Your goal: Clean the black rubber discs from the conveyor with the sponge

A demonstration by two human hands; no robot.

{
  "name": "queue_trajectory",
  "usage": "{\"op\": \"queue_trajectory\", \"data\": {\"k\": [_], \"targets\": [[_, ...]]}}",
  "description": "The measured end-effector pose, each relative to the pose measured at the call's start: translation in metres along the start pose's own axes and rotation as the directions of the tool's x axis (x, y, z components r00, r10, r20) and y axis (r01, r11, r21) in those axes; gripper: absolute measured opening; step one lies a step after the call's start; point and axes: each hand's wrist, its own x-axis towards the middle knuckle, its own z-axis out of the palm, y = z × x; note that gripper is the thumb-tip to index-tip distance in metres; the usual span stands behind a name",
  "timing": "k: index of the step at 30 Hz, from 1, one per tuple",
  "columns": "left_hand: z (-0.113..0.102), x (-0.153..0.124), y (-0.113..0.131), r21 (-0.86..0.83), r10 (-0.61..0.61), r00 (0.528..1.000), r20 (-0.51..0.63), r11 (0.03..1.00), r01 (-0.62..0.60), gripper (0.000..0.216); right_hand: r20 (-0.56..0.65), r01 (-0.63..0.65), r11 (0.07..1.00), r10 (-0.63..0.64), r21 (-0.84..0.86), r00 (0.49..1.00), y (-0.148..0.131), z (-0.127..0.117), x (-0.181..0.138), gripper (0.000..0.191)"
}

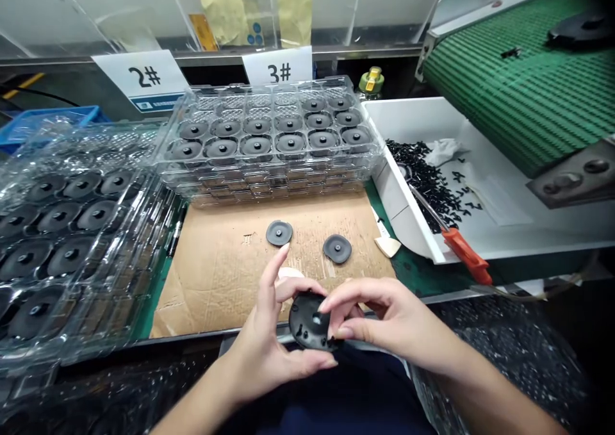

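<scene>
Both my hands hold one black round plastic disc (310, 323) just over the near edge of the bench. My left hand (269, 345) cups it from the left and below, index finger raised. My right hand (379, 316) pinches its right rim with fingertips on its face. Two more black discs (279, 232) (337, 248) lie flat on the cardboard sheet (216, 275) a little beyond my hands. A small white piece (290, 272) shows behind my left fingers.
Clear blister trays of black discs (269, 137) are stacked behind the cardboard; more trays (62, 230) lie at left. A white bin (480, 185) at right holds small black parts and red-handled pliers (464, 249). A green conveyor (519, 70) runs at upper right. Signs read 2# and 3#.
</scene>
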Motion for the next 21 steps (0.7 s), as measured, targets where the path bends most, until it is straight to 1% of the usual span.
{"op": "queue_trajectory", "data": {"k": [2,4,6,10,13,15,17,19,21], "targets": [[0.0,0.001,0.002,-0.059,-0.075,0.994,0.084,0.995,0.08,0.107,0.063,-0.028,0.998,0.025,0.058,0.998,-0.002,-0.002,0.001,0.023],[0.0,0.002,0.005,-0.11,-0.13,0.978,0.165,0.983,0.149,0.108,0.109,-0.04,0.995,0.03,0.091,0.994,-0.002,-0.003,0.001,0.023],[0.001,0.004,0.006,-0.149,-0.168,0.961,0.219,0.968,0.203,0.107,0.145,-0.037,0.992,0.019,0.121,0.989,0.0,-0.004,0.001,0.023],[0.002,0.006,0.009,-0.185,-0.221,0.935,0.276,0.943,0.278,0.11,0.188,-0.04,0.982,0.005,0.185,0.982,0.005,-0.008,-0.001,0.024],[0.004,0.009,0.009,-0.171,-0.245,0.922,0.299,0.937,0.305,0.111,0.176,-0.029,0.987,0.0,0.16,0.984,0.006,-0.009,-0.004,0.021],[0.006,0.011,0.008,-0.152,-0.238,0.923,0.301,0.944,0.293,0.111,0.146,-0.014,0.989,-0.007,0.146,0.989,0.007,-0.009,-0.007,0.016],[0.009,0.013,0.006,-0.132,-0.2,0.938,0.284,0.961,0.245,0.111,0.087,-0.01,0.991,-0.001,0.136,0.996,0.009,-0.009,-0.012,0.013],[0.013,0.014,0.002,-0.113,-0.115,0.963,0.245,0.983,0.146,0.111,-0.006,-0.006,0.997,0.007,0.079,1.0,0.014,-0.007,-0.019,0.011],[0.017,0.014,-0.002,-0.103,-0.011,0.98,0.201,0.994,0.032,0.11,-0.125,0.004,0.999,-0.01,-0.045,0.992,0.019,-0.006,-0.027,0.009]]}}
